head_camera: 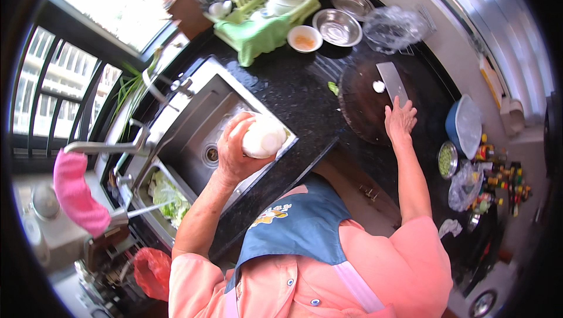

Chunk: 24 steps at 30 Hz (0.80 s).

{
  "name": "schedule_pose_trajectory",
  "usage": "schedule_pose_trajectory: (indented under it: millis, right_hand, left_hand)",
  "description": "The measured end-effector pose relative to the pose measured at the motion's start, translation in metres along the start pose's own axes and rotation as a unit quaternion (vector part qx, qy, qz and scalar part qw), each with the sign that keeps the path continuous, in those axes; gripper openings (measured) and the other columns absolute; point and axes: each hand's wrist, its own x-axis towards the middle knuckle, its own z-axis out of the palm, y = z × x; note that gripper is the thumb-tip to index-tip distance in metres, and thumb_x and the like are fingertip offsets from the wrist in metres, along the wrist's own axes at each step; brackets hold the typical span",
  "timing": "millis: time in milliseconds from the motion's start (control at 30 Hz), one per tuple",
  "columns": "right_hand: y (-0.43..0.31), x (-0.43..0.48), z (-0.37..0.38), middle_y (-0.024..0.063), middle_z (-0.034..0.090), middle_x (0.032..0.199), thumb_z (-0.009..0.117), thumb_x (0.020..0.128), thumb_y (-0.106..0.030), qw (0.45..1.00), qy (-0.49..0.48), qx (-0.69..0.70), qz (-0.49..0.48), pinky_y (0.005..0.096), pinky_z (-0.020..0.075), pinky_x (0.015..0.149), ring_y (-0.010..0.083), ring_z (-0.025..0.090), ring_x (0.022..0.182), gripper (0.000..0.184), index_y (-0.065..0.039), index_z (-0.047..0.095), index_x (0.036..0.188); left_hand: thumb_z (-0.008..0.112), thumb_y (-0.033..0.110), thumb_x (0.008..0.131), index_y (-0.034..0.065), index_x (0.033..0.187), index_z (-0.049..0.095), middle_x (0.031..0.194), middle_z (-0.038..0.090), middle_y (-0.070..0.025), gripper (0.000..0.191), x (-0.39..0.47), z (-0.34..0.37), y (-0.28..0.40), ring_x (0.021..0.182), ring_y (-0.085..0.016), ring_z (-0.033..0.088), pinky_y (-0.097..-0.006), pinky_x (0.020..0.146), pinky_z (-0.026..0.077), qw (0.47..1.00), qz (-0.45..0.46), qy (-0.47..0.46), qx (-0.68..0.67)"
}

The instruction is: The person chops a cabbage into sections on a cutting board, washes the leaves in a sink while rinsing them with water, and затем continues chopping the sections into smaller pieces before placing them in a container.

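Note:
My left hand [233, 151] grips a rounded white vegetable [264, 137] and holds it above the near edge of the steel sink [184, 142]. Its cut-looking pale end faces up; the kind of vegetable is unclear. My right hand [401, 120] reaches over the round dark chopping board [363, 107], fingers spread at the near end of a cleaver [391, 81]. The cleaver lies flat, its handle hidden beneath that hand. Beside the blade sits a small white piece [378, 86]. A green leaf scrap [333, 88] rests by the board's left rim.
Leafy greens [169, 197] fill the smaller basin. Behind stand a green dish basket [281, 14], a steel bowl [338, 28], a small white bowl [304, 39] and clear plastic wrap [396, 28]. To the right are a blue bowl [464, 124], green peas or beans [447, 159] and bottles [490, 153].

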Motion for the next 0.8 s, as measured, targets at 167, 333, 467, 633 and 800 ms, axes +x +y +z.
schedule_pose_trajectory:
  millis: [167, 333, 467, 633, 800]
  right_hand:
    - [-0.146, -0.044, -0.096, 0.0167, 0.063, 0.127, 0.051, 0.101, -0.056, 0.634, -0.397, 0.662, -0.049, 0.0452, 0.0550, 0.089, 0.0295, 0.066, 0.106, 0.065, -0.006, 0.051, 0.143]
    - [-0.297, -0.132, -0.163, 0.0109, 0.059, 0.137, 0.042, 0.101, -0.064, 0.089, -0.685, 0.720, -0.065, 0.0454, 0.0536, 0.100, 0.0251, 0.064, 0.119, 0.075, -0.008, 0.040, 0.150]
    - [-0.350, -0.161, -0.178, 0.0116, 0.058, 0.138, 0.056, 0.104, -0.041, 0.114, -0.606, 0.786, -0.047, 0.0370, 0.0505, 0.105, 0.0232, 0.061, 0.122, 0.062, -0.004, 0.038, 0.150]
    - [-0.395, -0.195, -0.189, 0.0143, 0.052, 0.144, 0.074, 0.093, -0.032, 0.434, -0.415, 0.724, -0.340, 0.0359, 0.0467, 0.106, 0.0239, 0.057, 0.127, 0.086, -0.001, 0.025, 0.157]
    - [-0.395, -0.193, -0.237, 0.0146, 0.064, 0.131, 0.079, 0.089, -0.021, 0.645, -0.359, 0.449, -0.503, 0.0337, 0.0512, 0.100, 0.0206, 0.064, 0.113, 0.080, 0.001, 0.037, 0.153]
  left_hand:
    - [0.088, 0.016, 0.065, 0.0080, 0.120, 0.059, 0.118, 0.065, -0.0163, 0.062, -0.032, -0.064, 0.006, 0.110, -0.036, 0.066, -0.0508, 0.098, 0.053, 0.993, 0.098, -0.019, 0.065]
    - [0.074, 0.032, 0.078, 0.0252, 0.137, 0.056, 0.147, 0.052, -0.0024, 0.062, -0.078, -0.113, 0.019, 0.141, -0.031, 0.042, -0.0612, 0.125, 0.009, 0.943, 0.081, -0.193, 0.258]
    - [0.083, 0.023, 0.070, 0.0117, 0.154, 0.035, 0.166, 0.012, -0.0240, 0.097, -0.113, -0.157, 0.012, 0.154, -0.047, -0.001, -0.0616, 0.124, 0.002, 0.942, -0.165, -0.118, 0.267]
    - [0.064, 0.032, 0.100, 0.0055, 0.153, 0.035, 0.154, 0.044, -0.0105, 0.066, -0.182, -0.168, 0.015, 0.140, -0.026, 0.046, -0.0412, 0.112, 0.043, 0.588, -0.435, 0.213, -0.648]
    - [0.063, 0.039, 0.100, 0.0080, 0.146, 0.044, 0.139, 0.058, -0.0060, 0.058, -0.207, -0.150, 0.020, 0.124, -0.020, 0.060, -0.0395, 0.105, 0.050, 0.598, -0.414, 0.317, -0.608]
